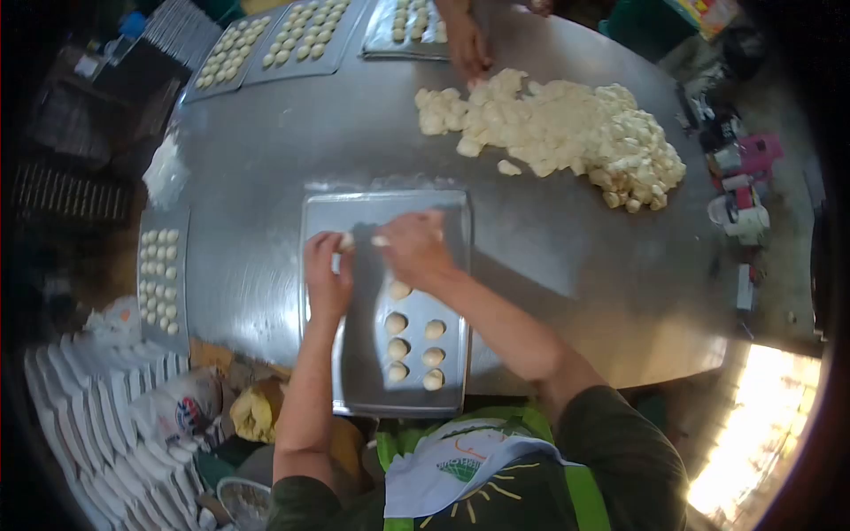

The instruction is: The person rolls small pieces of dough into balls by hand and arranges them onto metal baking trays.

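A metal tray (363, 380) lies in front of me on the steel table, with several round dough balls (397, 349) in two columns on its near right part. Over the tray's far left part, my left hand (329, 273) is closed on a small piece of dough (346, 241). My right hand (414, 249) is closed beside it, palm down, with a bit of dough (381, 241) showing at its fingertips. One dough ball (401, 289) lies just below my right hand.
A large heap of dough pieces (567, 124) spreads over the far right of the table (239, 159). A co-worker's hand (468, 49) touches its far left edge. Trays of dough balls (305, 35) line the far edge; another tray (181, 292) stands at the left.
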`<state>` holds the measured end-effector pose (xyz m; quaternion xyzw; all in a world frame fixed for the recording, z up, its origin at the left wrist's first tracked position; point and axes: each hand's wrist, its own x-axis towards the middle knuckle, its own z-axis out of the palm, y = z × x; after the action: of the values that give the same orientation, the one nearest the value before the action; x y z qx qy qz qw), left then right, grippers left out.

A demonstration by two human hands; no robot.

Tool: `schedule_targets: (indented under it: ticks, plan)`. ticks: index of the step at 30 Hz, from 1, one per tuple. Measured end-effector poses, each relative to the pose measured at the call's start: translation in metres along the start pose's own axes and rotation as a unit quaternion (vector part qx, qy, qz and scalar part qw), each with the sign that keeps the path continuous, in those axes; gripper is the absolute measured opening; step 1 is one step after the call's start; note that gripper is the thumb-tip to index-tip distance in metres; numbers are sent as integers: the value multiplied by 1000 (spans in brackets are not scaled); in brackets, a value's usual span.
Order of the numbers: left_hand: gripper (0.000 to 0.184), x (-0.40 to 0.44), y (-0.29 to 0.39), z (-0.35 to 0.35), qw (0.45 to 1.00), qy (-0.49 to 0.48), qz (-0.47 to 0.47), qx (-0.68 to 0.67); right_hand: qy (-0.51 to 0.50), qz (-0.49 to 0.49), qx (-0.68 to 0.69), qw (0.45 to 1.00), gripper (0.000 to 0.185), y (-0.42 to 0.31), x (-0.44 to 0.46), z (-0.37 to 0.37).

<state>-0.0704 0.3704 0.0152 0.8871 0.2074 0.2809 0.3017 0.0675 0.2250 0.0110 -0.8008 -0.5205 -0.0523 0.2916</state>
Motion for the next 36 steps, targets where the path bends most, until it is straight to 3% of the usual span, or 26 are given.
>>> schedule_targets:
  ticks: [1,3,6,8,10,12,15,17,20,22,24,25,27,28,30,31,32,33,34,36]
  plan:
    - [30,4,-25,4,1000,-1,13,-15,-40,-4,-24,999,27,-4,11,26]
    - [36,1,-62,17,994,-76,-9,82,-78,-4,-56,995,24,4,17,34]
    - [39,1,-35,2,997,-43,-9,63,34,4,97,995,18,14,15,13]
    - [41,-15,-21,-7,998,-27,-14,60,36,25,-13,999,19,67,10,-20]
    - [41,-36,-12,-12,992,54,-102,61,-12,116,-93,989,21,136,18,-62]
    - [39,-34,12,0,992,46,-103,64,119,159,-139,970,20,207,30,-74]
    - [36,-25,65,28,992,31,-99,65,139,113,-125,976,17,279,28,-76]
    - [29,15,101,69,999,16,22,38,102,129,22,986,15,270,38,-106]
    - [22,84,129,136,998,-18,60,-6,135,117,201,963,12,221,5,-190]
    - [15,141,125,197,996,-11,93,3,151,107,164,969,15,212,-51,-209]
    - [15,185,112,252,992,-37,123,1,121,226,238,937,22,205,-117,-201]
    - [15,195,99,271,992,-37,123,-3,50,277,234,930,24,205,-162,-193]
    - [16,216,90,290,988,-115,39,93,-30,373,226,900,25,194,-245,-183]
    - [16,210,93,288,987,-124,43,91,-46,423,228,876,25,176,-287,-181]
    - [19,191,136,250,985,-60,25,-159,82,447,221,863,23,141,-349,-185]
    - [18,165,149,236,984,-39,37,-167,97,456,218,857,23,131,-377,-188]
    - [18,129,168,216,983,-19,48,-177,100,535,180,819,21,119,-401,-193]
    - [12,92,192,195,975,-102,-4,-199,98,607,142,776,18,110,-420,-191]
    - [11,30,144,221,961,-135,-41,-238,107,607,138,775,18,107,-421,-188]
    - [15,-56,161,212,956,-254,132,-60,12,451,-113,885,20,111,-413,-178]
